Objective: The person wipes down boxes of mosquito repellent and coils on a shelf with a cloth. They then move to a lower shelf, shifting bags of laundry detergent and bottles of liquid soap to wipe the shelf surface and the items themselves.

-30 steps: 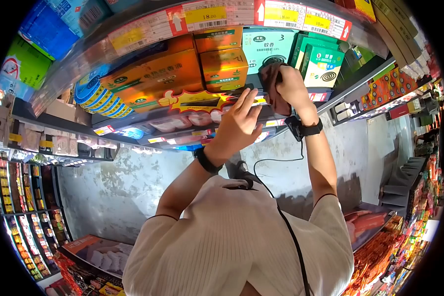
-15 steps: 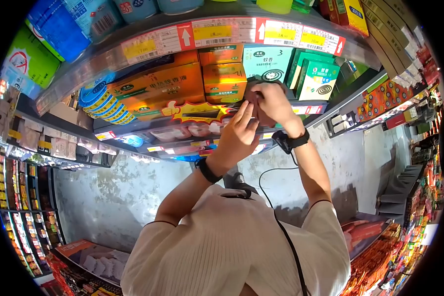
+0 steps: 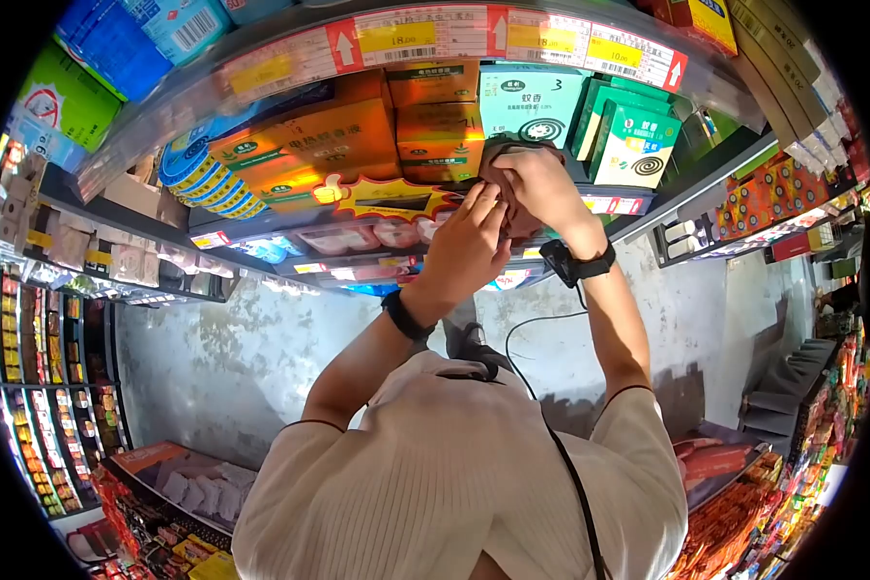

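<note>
Both hands, left hand point(image 3: 466, 249), right hand point(image 3: 539, 186), gripping brown cloth point(image 3: 510, 208) at shelf edge point(image 3: 396, 232)

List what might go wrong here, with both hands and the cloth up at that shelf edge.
1. The brown cloth, bunched between the left hand and right hand, sits right below the teal box and orange boxes; a push could possibly knock one off the shelf.
2. The star-shaped promo tag on the shelf edge lies beside the fingers and may snag or tear.
</note>
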Tool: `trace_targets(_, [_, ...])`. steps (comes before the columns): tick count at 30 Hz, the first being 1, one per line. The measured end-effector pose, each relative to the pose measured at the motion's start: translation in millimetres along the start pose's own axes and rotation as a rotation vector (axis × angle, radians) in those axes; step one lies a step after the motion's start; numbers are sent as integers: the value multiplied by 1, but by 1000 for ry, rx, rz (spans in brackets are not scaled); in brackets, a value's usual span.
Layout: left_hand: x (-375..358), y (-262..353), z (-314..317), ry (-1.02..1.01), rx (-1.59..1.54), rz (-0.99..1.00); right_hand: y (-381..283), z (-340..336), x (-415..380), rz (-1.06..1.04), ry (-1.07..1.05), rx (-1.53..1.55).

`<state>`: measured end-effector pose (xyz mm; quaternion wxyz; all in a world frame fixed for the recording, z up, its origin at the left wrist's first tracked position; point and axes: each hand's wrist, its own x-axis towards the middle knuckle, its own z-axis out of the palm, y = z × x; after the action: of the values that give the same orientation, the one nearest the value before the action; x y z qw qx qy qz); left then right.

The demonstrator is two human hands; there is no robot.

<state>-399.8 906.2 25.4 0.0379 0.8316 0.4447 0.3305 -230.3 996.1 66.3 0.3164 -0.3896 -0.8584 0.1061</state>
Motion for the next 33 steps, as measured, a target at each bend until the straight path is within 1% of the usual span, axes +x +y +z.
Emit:
trace_targets(1, [1,1,-2,-27,-9,-24,9,-3,-4,0,-3,6])
trace_targets(3, [1,3,-1,-42,-7,-36,26,-13,-13,-30,66,-112])
trace_targets(4, [2,4,0,-28,-20,-54,29,-20,-18,6,73,-150])
trace_targets(5, [2,6,0,-14,-32,-72,31,-21,-21,1,67,-144])
trace_targets(6, [3,9,-3,53,-71,-64,23,-28,-21,43,93,-96])
trace_targets(7, [6,15,-6,55,-66,-76,17,-33,-21,82,117,-48])
trace_targets(8, [9,21,-11,119,-148,-114,9,-30,-24,51,214,-8])
trace_targets(9, [10,26,-12,184,-229,-153,-1,-31,-27,99,244,47])
trace_targets(10, [11,27,-12,232,-275,-98,-7,-28,-30,76,332,22])
trace_targets(11, [12,30,-14,234,-266,-113,-13,-25,-33,55,423,-2])
trace_targets(13, [21,39,-22,217,-401,-195,-33,-27,-43,111,484,36])
trace_targets(14, [25,43,-23,274,-409,-192,-40,-25,-47,53,546,32])
trace_targets(15, [27,44,-24,279,-403,-193,-45,-25,-53,-3,608,26])
trace_targets(17, [32,42,-29,171,-563,-214,-56,-27,-62,-142,651,7])
trace_targets(18, [31,45,-32,251,-544,-159,-61,-32,-62,-176,655,0])
trace_targets(19, [28,48,-38,258,-538,-154,-65,-37,-63,-210,657,-4])
trace_targets(20, [25,50,-48,267,-522,-96,-57,-30,-76,-134,682,-98])
trace_targets(21, [19,53,-59,276,-505,-42,-66,-31,-73,-143,761,-121])
trace_targets(23, [7,60,-87,267,-547,-44,-70,-26,-85,-126,780,-200])
trace_targets(24, [-1,62,-101,258,-572,21,-72,-24,-89,-107,773,-206])
trace_targets(25, [-8,63,-115,250,-596,90,-70,-13,-94,-114,805,-171])
trace_targets(27, [-21,61,-142,311,-516,227,-76,10,-85,-215,904,250])
trace_targets(28, [-28,59,-160,322,-469,274,-87,-6,-85,-98,780,210])
trace_targets(29, [-36,56,-177,333,-420,322,-100,20,-86,514,1071,315])
trace_targets(30, [-47,51,-189,399,-368,373,-107,20,-87,202,1034,120])
trace_targets(31, [-58,41,-204,407,-357,388,-119,18,-82,-103,979,-79])
trace_targets(32, [-70,28,-220,393,-342,399,-135,20,-76,-62,994,-356])
trace_targets(33, [-80,17,-237,378,-327,409,-140,21,-71,-304,1096,-310])
